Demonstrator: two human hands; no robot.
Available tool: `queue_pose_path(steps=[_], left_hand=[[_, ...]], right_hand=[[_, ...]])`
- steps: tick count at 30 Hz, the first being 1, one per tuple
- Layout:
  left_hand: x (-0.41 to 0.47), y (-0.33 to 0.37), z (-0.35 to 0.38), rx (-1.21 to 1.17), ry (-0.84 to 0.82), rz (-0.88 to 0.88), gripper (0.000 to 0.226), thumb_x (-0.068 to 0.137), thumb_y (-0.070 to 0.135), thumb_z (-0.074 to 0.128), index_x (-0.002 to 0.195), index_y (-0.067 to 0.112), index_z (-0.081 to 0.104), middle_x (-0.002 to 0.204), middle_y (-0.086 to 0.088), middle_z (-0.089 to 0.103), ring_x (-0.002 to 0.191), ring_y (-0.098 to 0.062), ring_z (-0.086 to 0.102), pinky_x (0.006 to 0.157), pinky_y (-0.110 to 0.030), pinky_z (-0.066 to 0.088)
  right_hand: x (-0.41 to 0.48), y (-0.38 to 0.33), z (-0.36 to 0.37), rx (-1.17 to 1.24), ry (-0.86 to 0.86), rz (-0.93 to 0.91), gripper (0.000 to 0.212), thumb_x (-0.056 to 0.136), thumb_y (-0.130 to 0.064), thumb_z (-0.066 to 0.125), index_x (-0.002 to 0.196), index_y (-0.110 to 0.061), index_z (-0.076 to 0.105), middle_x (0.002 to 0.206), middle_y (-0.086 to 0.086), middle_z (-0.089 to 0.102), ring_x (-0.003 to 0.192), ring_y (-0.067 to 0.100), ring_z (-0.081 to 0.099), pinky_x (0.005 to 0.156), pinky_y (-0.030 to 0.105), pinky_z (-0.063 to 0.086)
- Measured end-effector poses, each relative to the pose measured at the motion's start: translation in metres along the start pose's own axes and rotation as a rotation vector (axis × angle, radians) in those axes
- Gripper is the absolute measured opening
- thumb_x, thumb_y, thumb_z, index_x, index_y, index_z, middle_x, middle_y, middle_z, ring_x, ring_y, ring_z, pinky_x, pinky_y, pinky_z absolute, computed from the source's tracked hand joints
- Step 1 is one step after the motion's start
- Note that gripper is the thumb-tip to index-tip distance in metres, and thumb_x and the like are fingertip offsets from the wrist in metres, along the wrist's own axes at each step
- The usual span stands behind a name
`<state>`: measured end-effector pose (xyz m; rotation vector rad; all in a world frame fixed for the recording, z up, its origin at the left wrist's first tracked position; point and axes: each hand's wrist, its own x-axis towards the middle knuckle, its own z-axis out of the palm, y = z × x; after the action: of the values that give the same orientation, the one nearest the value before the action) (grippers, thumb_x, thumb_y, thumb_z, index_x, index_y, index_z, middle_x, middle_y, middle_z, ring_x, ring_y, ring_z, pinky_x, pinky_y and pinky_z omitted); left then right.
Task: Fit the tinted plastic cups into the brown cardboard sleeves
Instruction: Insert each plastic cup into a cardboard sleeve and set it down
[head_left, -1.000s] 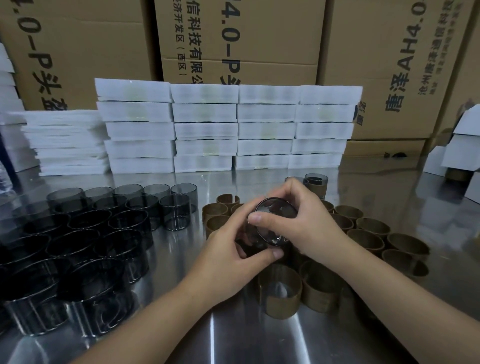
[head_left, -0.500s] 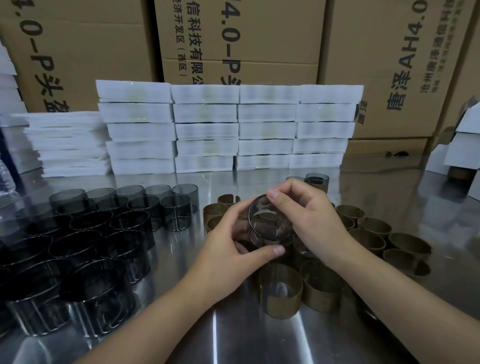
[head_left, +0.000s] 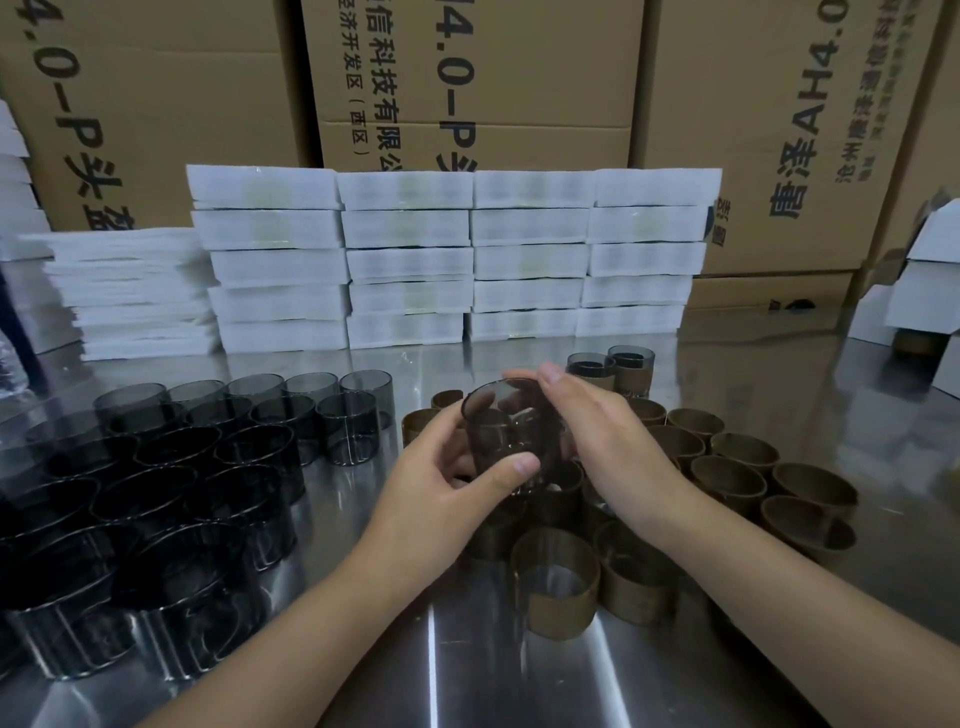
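Observation:
Both hands hold one tinted plastic cup above the middle of the steel table. My left hand grips its lower part, thumb across the front. My right hand curls round its right side and rim. A brown sleeve seems to sit round the cup's lower part, mostly hidden by my fingers. Several bare tinted cups stand in rows at the left. Several empty brown cardboard sleeves stand at the right and in front. Two sleeved cups stand behind my hands.
Stacks of white flat packs line the back of the steel table, with large cardboard boxes behind them. More white boxes sit at the far right edge.
The cup has turned from lying tilted toward me to more upright, its mouth now facing up and left. My right hand has slid from the top to the cup's right side.

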<state>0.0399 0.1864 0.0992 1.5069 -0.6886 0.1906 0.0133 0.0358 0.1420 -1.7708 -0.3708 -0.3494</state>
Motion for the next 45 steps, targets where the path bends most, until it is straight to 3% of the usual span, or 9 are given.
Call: queue_pose_path(steps=[10, 18, 23, 27, 30, 33, 37, 41, 45], left_hand=[[0.0, 0.0, 0.0, -0.033, -0.05, -0.018, 0.086, 0.066, 0.044, 0.063, 0.144, 0.024, 0.034, 0.083, 0.025, 0.072, 0.073, 0.004, 0.067, 0.057, -0.012, 0.049], [0.001, -0.001, 0.001, -0.149, -0.06, -0.144, 0.069, 0.069, 0.063, 0.072, 0.129, 0.034, 0.054, 0.092, 0.003, 0.076, 0.064, -0.017, 0.071, 0.057, -0.019, 0.052], [0.004, -0.002, 0.0, -0.26, -0.127, -0.232, 0.059, 0.058, 0.077, 0.072, 0.104, 0.041, 0.069, 0.097, -0.002, 0.075, 0.063, -0.017, 0.069, 0.058, -0.022, 0.053], [0.002, 0.002, -0.001, -0.243, -0.113, -0.208, 0.064, 0.055, 0.071, 0.079, 0.109, 0.037, 0.067, 0.09, -0.001, 0.075, 0.065, -0.015, 0.07, 0.059, -0.021, 0.053], [0.001, 0.004, 0.002, -0.176, -0.085, -0.112, 0.078, 0.068, 0.032, 0.084, 0.136, 0.022, 0.047, 0.086, 0.004, 0.076, 0.068, -0.01, 0.07, 0.06, -0.017, 0.053], [0.0, 0.005, 0.004, -0.137, -0.072, -0.057, 0.095, 0.058, 0.021, 0.089, 0.14, 0.016, 0.041, 0.097, 0.012, 0.075, 0.086, -0.003, 0.071, 0.07, -0.014, 0.053], [-0.001, -0.001, 0.003, 0.031, -0.061, 0.012, 0.091, 0.048, 0.036, 0.093, 0.129, 0.029, 0.052, 0.11, 0.014, 0.072, 0.104, -0.006, 0.067, 0.087, -0.025, 0.054], [-0.001, -0.003, 0.001, 0.065, -0.022, 0.009, 0.092, 0.042, 0.06, 0.09, 0.124, 0.059, 0.047, 0.111, 0.019, 0.07, 0.105, -0.003, 0.067, 0.089, -0.029, 0.055], [-0.002, -0.001, 0.002, 0.041, -0.033, -0.036, 0.114, 0.04, 0.055, 0.092, 0.14, 0.036, 0.041, 0.112, 0.017, 0.071, 0.108, -0.005, 0.066, 0.096, -0.043, 0.052]], right_hand=[[-0.003, -0.002, 0.002, -0.021, -0.091, -0.024, 0.031, 0.069, -0.055, 0.058, 0.094, -0.037, 0.065, 0.091, -0.02, 0.073, 0.086, -0.006, 0.067, 0.072, 0.006, 0.047], [-0.003, -0.004, -0.001, 0.067, -0.068, 0.083, 0.057, 0.062, -0.064, 0.07, 0.093, -0.016, 0.075, 0.096, 0.011, 0.074, 0.091, 0.026, 0.071, 0.08, 0.033, 0.051], [-0.001, -0.004, -0.003, 0.111, -0.123, 0.148, 0.066, 0.059, -0.069, 0.062, 0.098, -0.017, 0.076, 0.096, 0.011, 0.075, 0.096, 0.025, 0.071, 0.092, 0.035, 0.051], [-0.004, -0.007, -0.001, 0.157, -0.109, 0.113, 0.05, 0.064, -0.062, 0.065, 0.086, -0.018, 0.078, 0.085, 0.007, 0.076, 0.081, 0.018, 0.072, 0.076, 0.023, 0.055], [-0.007, -0.012, 0.001, 0.13, -0.059, 0.041, 0.03, 0.073, -0.048, 0.072, 0.078, -0.018, 0.075, 0.074, 0.003, 0.073, 0.068, 0.01, 0.069, 0.062, 0.017, 0.052], [-0.009, -0.014, 0.0, 0.032, -0.016, -0.032, 0.037, 0.063, -0.047, 0.073, 0.088, -0.019, 0.075, 0.083, 0.0, 0.076, 0.077, 0.01, 0.072, 0.071, 0.022, 0.058], [-0.012, -0.01, 0.002, -0.326, 0.074, -0.086, 0.043, 0.05, -0.07, 0.071, 0.089, -0.053, 0.064, 0.099, -0.01, 0.067, 0.1, 0.008, 0.063, 0.089, 0.032, 0.053], [-0.01, -0.008, 0.003, -0.391, 0.096, -0.095, 0.05, 0.048, -0.074, 0.064, 0.094, -0.057, 0.057, 0.105, -0.012, 0.063, 0.108, 0.007, 0.057, 0.095, 0.034, 0.049], [-0.01, -0.008, 0.002, -0.384, 0.065, -0.118, 0.041, 0.053, -0.069, 0.067, 0.091, -0.058, 0.057, 0.104, -0.011, 0.064, 0.105, 0.004, 0.058, 0.094, 0.032, 0.049]])
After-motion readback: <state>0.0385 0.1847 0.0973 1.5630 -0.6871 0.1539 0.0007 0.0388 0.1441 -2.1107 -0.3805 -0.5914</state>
